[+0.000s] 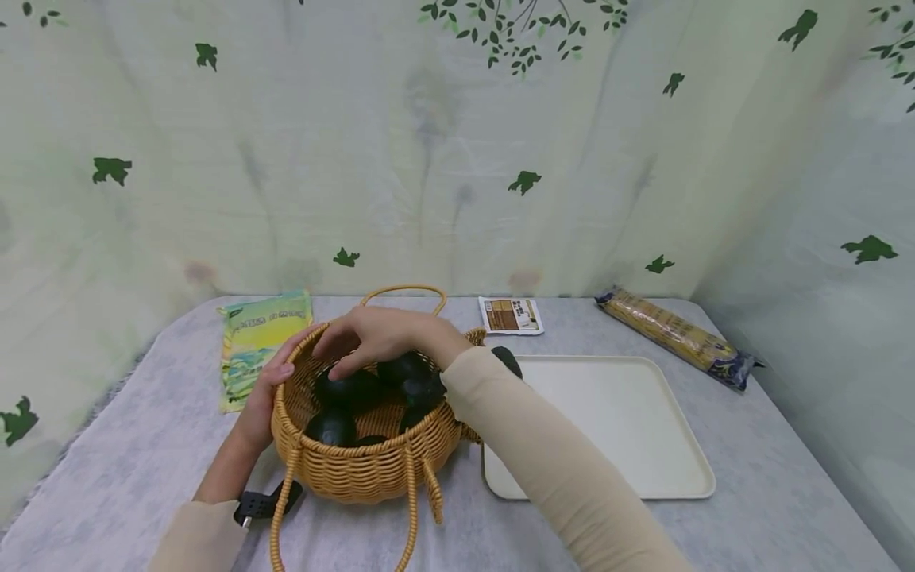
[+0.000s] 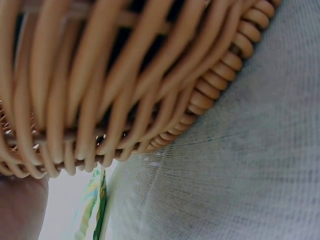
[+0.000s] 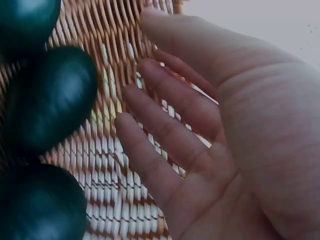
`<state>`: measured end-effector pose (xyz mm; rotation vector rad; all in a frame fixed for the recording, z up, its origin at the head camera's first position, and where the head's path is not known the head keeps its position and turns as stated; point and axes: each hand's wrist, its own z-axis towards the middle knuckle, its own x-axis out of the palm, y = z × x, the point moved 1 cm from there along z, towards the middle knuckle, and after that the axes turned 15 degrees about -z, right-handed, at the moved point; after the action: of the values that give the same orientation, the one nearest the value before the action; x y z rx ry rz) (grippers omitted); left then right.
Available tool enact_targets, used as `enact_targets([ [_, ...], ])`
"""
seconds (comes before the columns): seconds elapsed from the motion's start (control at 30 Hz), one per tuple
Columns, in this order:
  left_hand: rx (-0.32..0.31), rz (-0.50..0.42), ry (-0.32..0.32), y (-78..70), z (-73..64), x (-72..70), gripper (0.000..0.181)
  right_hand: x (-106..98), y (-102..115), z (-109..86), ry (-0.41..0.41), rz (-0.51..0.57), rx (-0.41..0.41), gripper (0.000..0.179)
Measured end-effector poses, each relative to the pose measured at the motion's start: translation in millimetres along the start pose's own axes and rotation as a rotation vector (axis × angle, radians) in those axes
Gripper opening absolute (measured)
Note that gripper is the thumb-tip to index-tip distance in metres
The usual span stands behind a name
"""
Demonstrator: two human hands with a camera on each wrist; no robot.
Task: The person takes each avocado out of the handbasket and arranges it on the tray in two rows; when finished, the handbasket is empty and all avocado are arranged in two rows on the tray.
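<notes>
A round wicker basket point(image 1: 364, 473) stands on the cloth-covered table, with several dark green avocados point(image 1: 332, 427) inside. At its left side, my left hand point(image 1: 266, 397) grips the rim, thumb along the edge. The left wrist view is mostly filled by the woven wall point(image 2: 95, 85). My right hand point(image 1: 386, 338) reaches in over the back of the basket, palm down and fingers loosely bent. In the right wrist view those fingers point(image 3: 150, 155) hold nothing and stand apart from a pear-shaped avocado point(image 3: 57, 100). Another dark avocado point(image 1: 507, 361) shows beside the basket, partly behind my right sleeve.
A white tray point(image 1: 608, 413) lies right of the basket, partly under my right forearm. Behind are a small brown-and-white packet point(image 1: 511, 315) and a long yellow package point(image 1: 675, 334). A green-yellow bag point(image 1: 260, 342) lies at left. Basket straps point(image 1: 411, 516) hang toward the front.
</notes>
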<state>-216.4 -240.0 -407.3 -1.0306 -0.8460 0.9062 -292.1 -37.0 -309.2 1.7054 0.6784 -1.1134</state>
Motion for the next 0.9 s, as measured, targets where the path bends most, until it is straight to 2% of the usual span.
enact_targets([
  [0.2, 0.021, -0.054, 0.031, 0.4, 2.3, 1.3, 0.062, 11.0, -4.6, 6.9, 0.033, -0.027, -0.024, 0.046],
  [0.4, 0.009, -0.032, 0.009, -0.8, 1.3, 2.2, 0.062, 16.7, -5.8, 10.9, 0.092, -0.125, -0.027, 0.048],
  [0.6, 0.009, -0.017, 0.003, -2.0, -0.2, 1.6, 0.062, 19.1, -6.4, 11.9, 0.155, -0.244, 0.026, 0.053],
  [0.9, 0.021, -0.020, 0.003, -0.3, 0.6, 0.7, 0.062, 21.3, -7.9, 7.8, 0.195, -0.272, 0.091, 0.064],
])
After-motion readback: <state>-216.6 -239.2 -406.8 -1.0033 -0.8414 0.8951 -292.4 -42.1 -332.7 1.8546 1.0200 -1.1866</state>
